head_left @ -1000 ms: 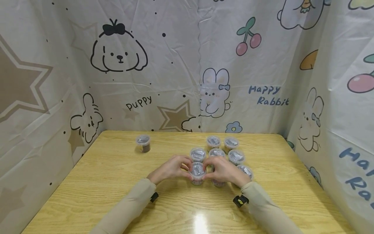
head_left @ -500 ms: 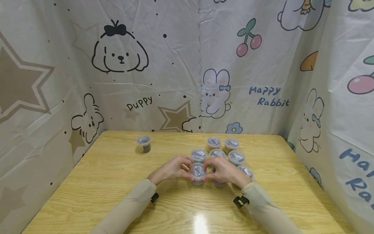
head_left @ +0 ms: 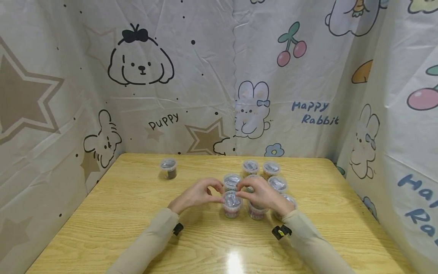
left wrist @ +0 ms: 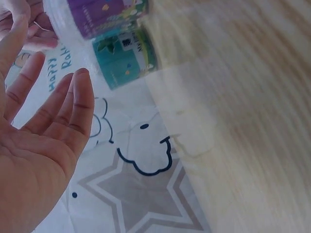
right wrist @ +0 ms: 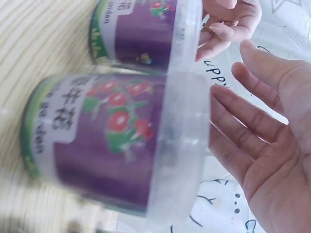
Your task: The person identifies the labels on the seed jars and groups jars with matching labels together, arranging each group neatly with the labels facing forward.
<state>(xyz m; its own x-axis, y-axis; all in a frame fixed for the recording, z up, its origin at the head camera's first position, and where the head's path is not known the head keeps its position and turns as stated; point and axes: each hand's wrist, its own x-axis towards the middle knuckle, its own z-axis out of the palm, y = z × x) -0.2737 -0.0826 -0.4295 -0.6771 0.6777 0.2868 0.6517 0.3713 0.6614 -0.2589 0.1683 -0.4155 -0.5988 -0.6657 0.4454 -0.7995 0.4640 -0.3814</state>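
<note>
Small clear-lidded plastic tubs stand grouped on the wooden table. The front-left tub (head_left: 232, 207) sits between my hands. My left hand (head_left: 198, 195) is beside its lid on the left, thumb and fingers apart; in the left wrist view its palm (left wrist: 46, 145) holds nothing. My right hand (head_left: 260, 195) hovers over the front-middle tub (head_left: 257, 212), fingertips near the front-left lid, also holding nothing. The left wrist view shows a purple-labelled tub (left wrist: 104, 17) and a teal-labelled tub (left wrist: 125, 58). A purple flower label covers the near tub (right wrist: 107, 141) in the right wrist view.
More tubs stand behind and to the right, such as the back-right tub (head_left: 271, 168). A lone tub (head_left: 169, 169) with dark contents stands at the table's back left. Printed cloth (head_left: 205, 95) hangs around the table (head_left: 137, 213).
Both hands have let go of the front-left tub. The left hand has drawn slightly left, and the right hand has lifted a little. The tub stays in place.
</note>
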